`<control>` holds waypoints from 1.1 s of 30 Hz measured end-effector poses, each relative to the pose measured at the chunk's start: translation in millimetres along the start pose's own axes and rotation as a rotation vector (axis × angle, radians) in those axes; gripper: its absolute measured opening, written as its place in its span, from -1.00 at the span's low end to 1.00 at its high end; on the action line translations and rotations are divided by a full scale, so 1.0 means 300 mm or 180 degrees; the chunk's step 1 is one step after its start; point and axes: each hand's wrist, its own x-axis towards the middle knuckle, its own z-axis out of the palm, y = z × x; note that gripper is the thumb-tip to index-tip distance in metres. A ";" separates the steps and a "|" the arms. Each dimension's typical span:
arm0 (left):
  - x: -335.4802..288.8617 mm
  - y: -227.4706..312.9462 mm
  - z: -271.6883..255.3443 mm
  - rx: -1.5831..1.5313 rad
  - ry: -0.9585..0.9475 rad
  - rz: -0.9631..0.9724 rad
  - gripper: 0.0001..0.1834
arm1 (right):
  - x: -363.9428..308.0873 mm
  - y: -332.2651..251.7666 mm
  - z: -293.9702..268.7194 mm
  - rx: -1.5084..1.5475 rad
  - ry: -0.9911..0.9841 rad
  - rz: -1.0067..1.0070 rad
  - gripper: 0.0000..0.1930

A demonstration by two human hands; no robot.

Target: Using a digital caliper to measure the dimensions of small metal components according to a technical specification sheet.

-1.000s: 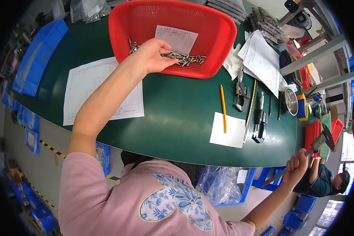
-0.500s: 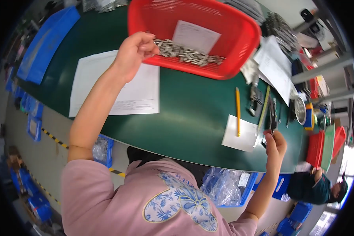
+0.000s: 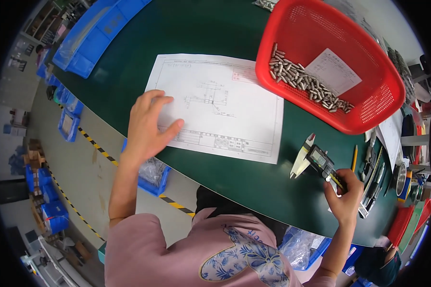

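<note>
My right hand grips a digital caliper by its beam, above the green table at the right. The caliper's jaws point up and to the left, and nothing sits between them. My left hand is open, fingers spread, over the left edge of a printed technical drawing. Whether its fingertips press on the paper I cannot tell. Beyond the drawing's right corner stands a red plastic basket. Many small metal pins lie in it beside a white paper slip.
A blue bin stands at the table's far left. On the right lie a yellow pencil, another caliper, papers and a metal bowl. Blue crates with plastic bags are below the front edge. Another person's sleeve shows at lower right.
My left hand has left the basket and come down to the drawing, its fingers now spread. My right hand has lifted the caliper from among the tools and moved it left. The view has turned.
</note>
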 end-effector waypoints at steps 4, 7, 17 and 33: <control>-0.001 -0.018 0.015 0.0078 -0.0126 -0.0042 -0.46 | -0.009 -0.036 0.035 -0.0112 -0.0037 -0.0104 -0.72; 0.021 -0.032 0.018 0.0007 -0.0029 0.0037 -0.49 | -0.016 -0.035 0.035 -0.0204 -0.0124 -0.0054 -0.70; 0.215 0.241 0.076 -0.0739 0.0072 0.1319 -0.79 | 0.015 -0.029 0.038 -0.0442 0.0279 -0.0993 -0.62; 0.449 0.438 0.333 0.0711 0.0632 0.1494 -0.93 | 0.002 0.043 0.082 -0.0336 0.0555 -0.1450 -0.62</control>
